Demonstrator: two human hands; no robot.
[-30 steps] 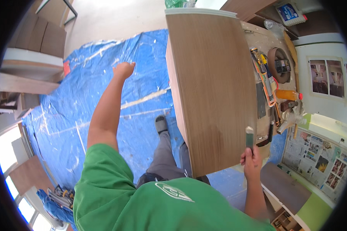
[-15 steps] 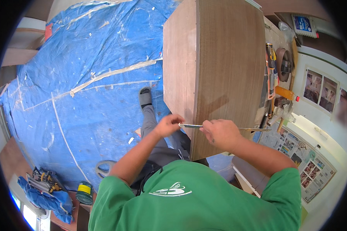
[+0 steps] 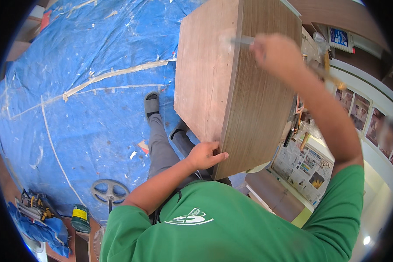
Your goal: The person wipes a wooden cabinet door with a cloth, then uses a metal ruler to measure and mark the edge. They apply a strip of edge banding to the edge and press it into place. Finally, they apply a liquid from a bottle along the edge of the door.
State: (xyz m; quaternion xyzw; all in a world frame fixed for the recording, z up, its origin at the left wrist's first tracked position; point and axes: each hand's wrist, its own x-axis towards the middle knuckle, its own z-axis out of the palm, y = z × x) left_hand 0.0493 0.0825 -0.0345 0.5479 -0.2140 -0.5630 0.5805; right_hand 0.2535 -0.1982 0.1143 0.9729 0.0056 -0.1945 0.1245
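Observation:
A large wooden box (image 3: 266,78) with brown wood-grain facing and a paler pinkish side stands in front of me. My left hand (image 3: 205,156) grips its near left edge, thumb over the grained face and fingers against the pale side. In my closed right hand (image 3: 277,54), blurred by motion, is a thin flat-bladed tool (image 3: 243,40). The blade reaches left across the far part of the box's long edge. Around its tip the pale side looks whitish and smeared; the tool's exact kind is unclear.
Blue tarpaulin (image 3: 96,118) with tape strips covers the floor at left. Lower left are a green tin with a yellow label (image 3: 80,217), a grey spoked wheel (image 3: 110,193) and a bundle of tools (image 3: 37,205). Newspaper (image 3: 301,161) and a white jug (image 3: 341,39) are at right.
My right hand has swung far forward with the flat-bladed tool to the box's far edge. My left hand has left the tool's tip and come down onto the box's near edge.

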